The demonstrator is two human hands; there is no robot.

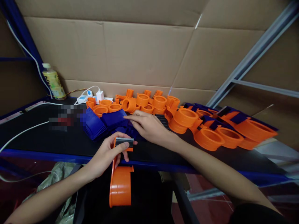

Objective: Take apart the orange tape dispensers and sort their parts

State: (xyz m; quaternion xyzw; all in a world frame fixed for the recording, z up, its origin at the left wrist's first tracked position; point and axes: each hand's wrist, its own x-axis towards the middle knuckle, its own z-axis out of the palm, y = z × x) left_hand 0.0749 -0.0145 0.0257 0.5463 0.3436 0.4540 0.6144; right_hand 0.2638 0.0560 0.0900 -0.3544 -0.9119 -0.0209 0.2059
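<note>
My left hand point(109, 153) is closed around an orange plastic part point(121, 183) with a round drum body and a dark serrated strip point(124, 142) at its top, held at the table's front edge. My right hand point(147, 126) reaches across to a pile of dark blue straps point(104, 123) on the black table point(58, 140); its fingers are stretched out and rest on the straps. Whether it grips one is hidden.
Many orange ring-shaped parts point(185, 116) lie along the back and right of the table, some with blue straps fitted point(243, 119). A drink bottle point(53, 82) stands at back left beside a white power strip point(90, 95) and cables. Cardboard walls rise behind.
</note>
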